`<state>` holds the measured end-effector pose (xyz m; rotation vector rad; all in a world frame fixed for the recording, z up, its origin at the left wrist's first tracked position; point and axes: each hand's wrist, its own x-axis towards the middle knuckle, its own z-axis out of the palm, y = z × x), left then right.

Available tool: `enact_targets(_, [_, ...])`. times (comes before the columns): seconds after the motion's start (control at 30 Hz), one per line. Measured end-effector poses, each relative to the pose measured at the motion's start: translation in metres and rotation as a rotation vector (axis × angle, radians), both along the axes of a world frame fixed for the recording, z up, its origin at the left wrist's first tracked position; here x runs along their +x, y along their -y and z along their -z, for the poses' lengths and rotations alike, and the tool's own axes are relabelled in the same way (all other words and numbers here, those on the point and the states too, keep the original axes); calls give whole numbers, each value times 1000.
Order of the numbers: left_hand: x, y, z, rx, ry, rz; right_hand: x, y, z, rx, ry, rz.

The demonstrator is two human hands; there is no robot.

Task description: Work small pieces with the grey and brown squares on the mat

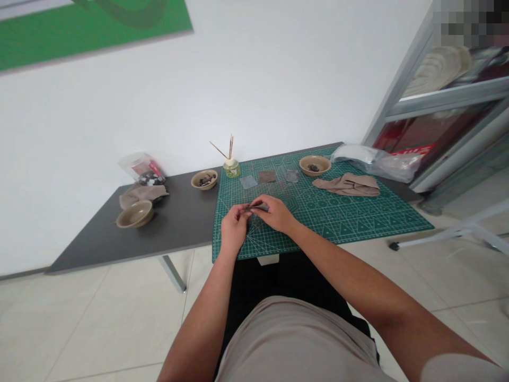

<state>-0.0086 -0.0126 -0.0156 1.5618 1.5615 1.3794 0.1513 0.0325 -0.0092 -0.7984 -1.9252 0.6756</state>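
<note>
Both my hands meet over the front part of a green cutting mat (318, 225). Between their fingertips is a thin, dark grey-brown flat piece (258, 207); its exact kind is too small to make out. My left hand (234, 229) pinches its left end, fingers closed. Closed on the right side of the same piece is my right hand (277, 213), whose fingers hide part of it. Just beyond my hands lie a brown square piece (266, 176), a pale clear square (248, 182) and another clear square (292, 175).
A bowl of dark pieces (204, 180) stands left of a reed diffuser (231, 167). Another bowl (315, 165) and a brown cloth (350, 185) lie right. At far left are a bowl (135, 214), a cloth (139, 196) and a tipped clear container (142, 165). Plastic bags (376, 159) lie back right.
</note>
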Motion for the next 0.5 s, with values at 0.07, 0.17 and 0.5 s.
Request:
enact_targets(0.07, [0, 0, 1, -10, 37, 2, 0, 1, -1, 5, -1, 11])
enact_targets(0.17, [-1, 0, 1, -15, 58, 5, 0, 1, -1, 21, 13, -21])
enact_targets(0.5, [-1, 1, 2, 1, 57, 22, 1, 1, 0, 53, 46, -1])
